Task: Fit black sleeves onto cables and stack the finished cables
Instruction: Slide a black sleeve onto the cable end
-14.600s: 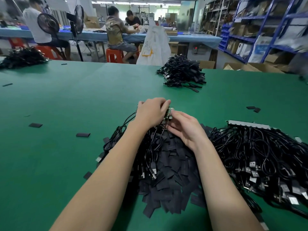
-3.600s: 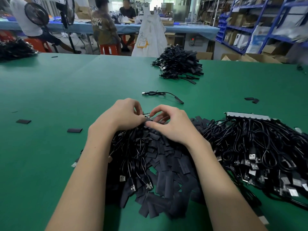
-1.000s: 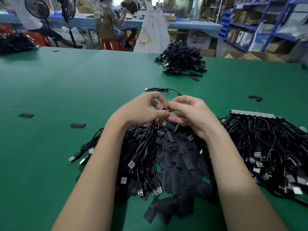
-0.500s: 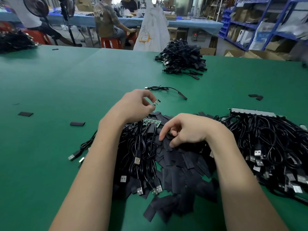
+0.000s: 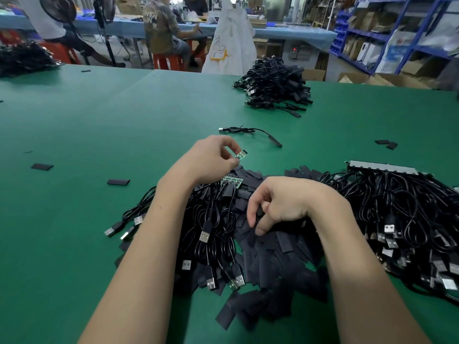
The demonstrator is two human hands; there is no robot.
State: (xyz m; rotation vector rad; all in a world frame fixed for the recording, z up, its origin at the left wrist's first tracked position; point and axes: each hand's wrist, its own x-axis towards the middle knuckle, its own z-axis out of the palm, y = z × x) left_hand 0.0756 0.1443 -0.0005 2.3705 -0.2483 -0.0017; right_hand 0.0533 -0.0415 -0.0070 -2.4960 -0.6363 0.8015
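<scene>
My left hand (image 5: 211, 157) pinches the small green circuit-board end of a cable (image 5: 241, 154) above a heap of flat black sleeves (image 5: 270, 249). My right hand (image 5: 283, 202) reaches down into that heap, its curled fingers and thumb closing on one black sleeve (image 5: 250, 238). A bundle of black USB cables (image 5: 213, 229) lies under my left wrist, a strip of green boards (image 5: 232, 180) at its top. One finished sleeved cable (image 5: 250, 132) lies alone further out. A stack of finished cables (image 5: 275, 88) sits at the far side.
The green table (image 5: 99, 125) carries a large pile of black USB cables (image 5: 402, 219) on a metal bar at right, loose sleeves (image 5: 118, 182) at left and far right, and another cable pile (image 5: 22, 58) far left. People sit at a blue table behind; shelves stand at right.
My hands came apart: the left kept the cable's board end lifted, the right dropped into the sleeve heap and its fingers closed on a sleeve.
</scene>
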